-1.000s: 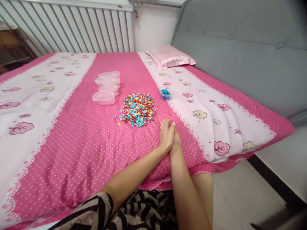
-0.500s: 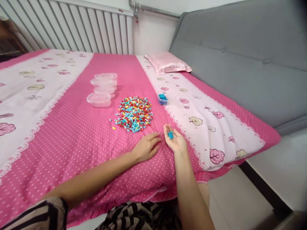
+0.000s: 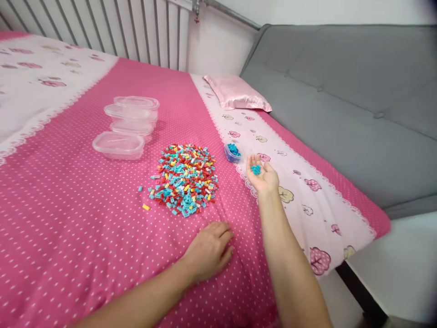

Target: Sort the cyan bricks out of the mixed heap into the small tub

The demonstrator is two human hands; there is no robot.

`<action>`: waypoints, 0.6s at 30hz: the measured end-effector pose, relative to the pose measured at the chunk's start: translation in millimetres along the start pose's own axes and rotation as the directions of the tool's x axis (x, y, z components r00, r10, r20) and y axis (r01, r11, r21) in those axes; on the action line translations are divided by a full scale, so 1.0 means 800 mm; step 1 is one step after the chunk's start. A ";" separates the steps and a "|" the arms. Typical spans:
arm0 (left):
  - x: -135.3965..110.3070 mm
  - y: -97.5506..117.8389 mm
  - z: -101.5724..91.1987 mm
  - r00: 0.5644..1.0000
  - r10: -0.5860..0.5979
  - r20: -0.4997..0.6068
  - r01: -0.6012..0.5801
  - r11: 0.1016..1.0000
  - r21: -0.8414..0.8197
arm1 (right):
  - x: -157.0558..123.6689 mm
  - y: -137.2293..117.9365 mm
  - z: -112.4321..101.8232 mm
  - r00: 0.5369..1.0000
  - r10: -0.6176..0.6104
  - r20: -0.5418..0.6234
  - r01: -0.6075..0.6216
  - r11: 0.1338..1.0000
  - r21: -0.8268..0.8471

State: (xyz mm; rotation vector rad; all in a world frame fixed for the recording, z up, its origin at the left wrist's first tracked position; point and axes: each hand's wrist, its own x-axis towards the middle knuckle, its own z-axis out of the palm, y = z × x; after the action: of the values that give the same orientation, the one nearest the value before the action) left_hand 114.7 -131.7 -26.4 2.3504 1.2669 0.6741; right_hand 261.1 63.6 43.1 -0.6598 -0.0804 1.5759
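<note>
A heap of small red, blue and yellow pieces [image 3: 184,178] lies on the pink dotted bedspread [image 3: 85,218]. My right hand [image 3: 261,175] is stretched out palm up with several blue pieces [image 3: 256,169] cupped in it, just right of a small clear tub [image 3: 233,152] that holds more blue pieces. My left hand [image 3: 210,248] rests palm down on the bedspread below the heap, fingers loosely spread and holding nothing.
Several clear plastic tubs [image 3: 131,120] stand stacked and side by side to the heap's upper left. A pink pillow [image 3: 237,93] lies at the back. A grey sofa [image 3: 341,105] runs along the bed's right side. A white radiator [image 3: 136,27] stands behind.
My hands were pressed together; they have come apart. The right hand, with blue pieces in its palm, has moved up toward the small tub. The left hand now lies flat on the bedspread.
</note>
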 end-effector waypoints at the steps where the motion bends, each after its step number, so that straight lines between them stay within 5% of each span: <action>1: 0.000 -0.001 0.000 1.000 -0.006 0.002 0.006 1.000 -0.021 | 0.012 -0.001 0.010 0.999 -0.039 -0.001 0.039 0.999 -0.024; 6: 0.001 -0.005 -0.005 1.000 -0.029 0.008 0.030 0.993 -0.112 | 0.070 0.008 0.060 0.974 -0.228 0.003 0.221 0.939 -0.263; 10: 0.000 -0.009 -0.004 0.999 -0.041 0.003 0.041 0.987 -0.154 | 0.104 0.025 0.084 0.938 -0.340 0.074 0.319 0.756 -0.572; 14: -0.001 -0.011 -0.002 0.999 -0.046 0.002 0.045 0.985 -0.169 | 0.106 0.026 0.081 0.903 -0.394 0.168 0.398 0.629 -0.668; 18: 0.000 -0.010 -0.003 0.999 -0.042 0.000 0.041 0.986 -0.160 | 0.076 0.004 0.047 0.877 -0.445 0.180 0.423 0.539 -0.729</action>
State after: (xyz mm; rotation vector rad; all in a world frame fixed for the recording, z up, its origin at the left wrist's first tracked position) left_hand 108.0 -127.5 -28.4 2.1884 1.2122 0.7386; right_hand 243.2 132.6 50.9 -1.2059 -0.8725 0.9835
